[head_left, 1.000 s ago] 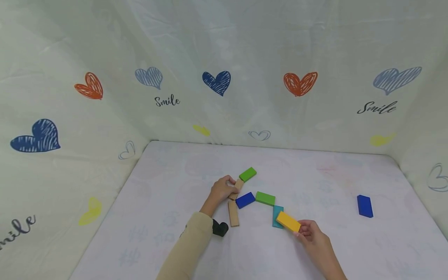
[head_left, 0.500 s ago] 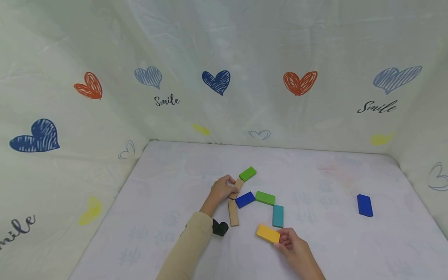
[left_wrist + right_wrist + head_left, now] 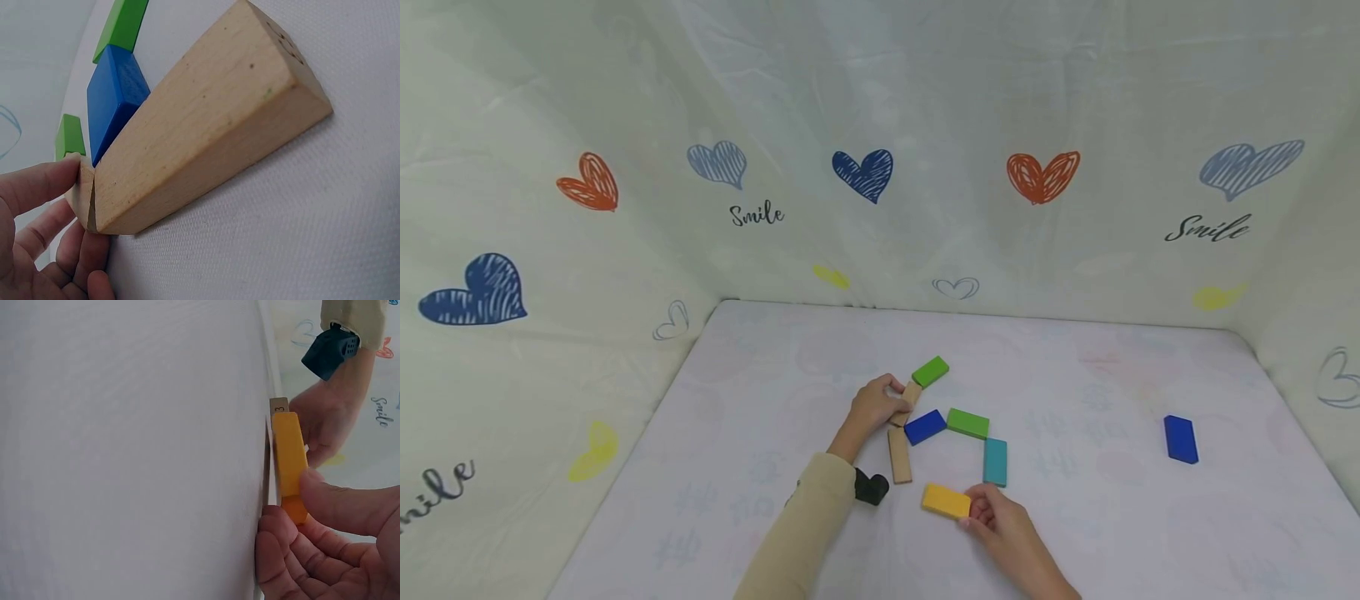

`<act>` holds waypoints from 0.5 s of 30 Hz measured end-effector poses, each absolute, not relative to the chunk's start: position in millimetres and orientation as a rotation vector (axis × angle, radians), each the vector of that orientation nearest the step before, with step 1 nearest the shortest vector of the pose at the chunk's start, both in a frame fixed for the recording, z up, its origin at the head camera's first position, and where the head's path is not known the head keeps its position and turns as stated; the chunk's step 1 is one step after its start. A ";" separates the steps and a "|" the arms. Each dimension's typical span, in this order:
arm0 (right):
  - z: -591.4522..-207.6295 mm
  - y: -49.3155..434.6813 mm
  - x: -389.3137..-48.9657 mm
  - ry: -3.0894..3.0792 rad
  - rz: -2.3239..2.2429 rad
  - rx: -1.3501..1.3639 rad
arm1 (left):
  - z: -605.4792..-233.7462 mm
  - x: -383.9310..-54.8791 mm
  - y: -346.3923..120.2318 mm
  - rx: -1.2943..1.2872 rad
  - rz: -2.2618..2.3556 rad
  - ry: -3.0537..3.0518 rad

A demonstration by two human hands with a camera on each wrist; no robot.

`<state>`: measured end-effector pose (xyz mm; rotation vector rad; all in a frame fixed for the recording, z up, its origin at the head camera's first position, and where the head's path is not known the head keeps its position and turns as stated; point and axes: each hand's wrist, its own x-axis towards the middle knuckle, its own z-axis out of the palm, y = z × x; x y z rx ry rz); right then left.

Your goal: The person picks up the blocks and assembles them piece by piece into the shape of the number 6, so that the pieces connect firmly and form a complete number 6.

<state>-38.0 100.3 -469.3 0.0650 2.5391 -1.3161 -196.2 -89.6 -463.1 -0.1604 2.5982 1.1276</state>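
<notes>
A ring of flat blocks lies on the white table [image 3: 760, 417]. My right hand [image 3: 992, 517] pinches the end of a yellow block [image 3: 947, 501] [image 3: 289, 462], low on the table between a plain wooden block [image 3: 899, 455] [image 3: 206, 119] and a teal block [image 3: 995, 462]. My left hand [image 3: 874, 406] [image 3: 44, 237] holds a second wooden block [image 3: 908, 400] at the ring's upper left. A blue block [image 3: 925, 427] [image 3: 115, 94] and a green block [image 3: 967, 423] [image 3: 122, 25] close the top. Another green block [image 3: 930, 371] [image 3: 69, 134] lies beyond.
A lone dark blue block [image 3: 1181, 438] lies far right on the table. Cloth walls printed with hearts and "Smile" enclose the table on three sides. A black wrist camera [image 3: 871, 487] [image 3: 331, 347] sits on my left sleeve.
My right hand has carried the yellow block leftward and nearer, from on top of the teal block down to the table below the ring. The left hand has stayed put.
</notes>
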 end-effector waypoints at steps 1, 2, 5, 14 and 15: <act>-469.4 99.3 -38.7 2.539 -1.299 0.050 | -462.6 -196.1 -89.6 -0.164 1.128 2.598; -469.4 98.5 -39.2 2.540 -1.285 0.030 | -462.2 -196.0 -89.6 -0.166 1.127 2.598; -470.6 95.6 -40.0 2.540 -1.265 -0.013 | -461.1 -195.6 -89.8 -0.167 1.129 2.595; -470.4 89.3 -40.5 2.559 -1.241 -0.011 | -461.6 -196.0 -90.4 -0.154 1.135 2.593; -470.0 88.8 -40.9 2.560 -1.236 -0.010 | -461.3 -195.9 -90.4 -0.155 1.134 2.593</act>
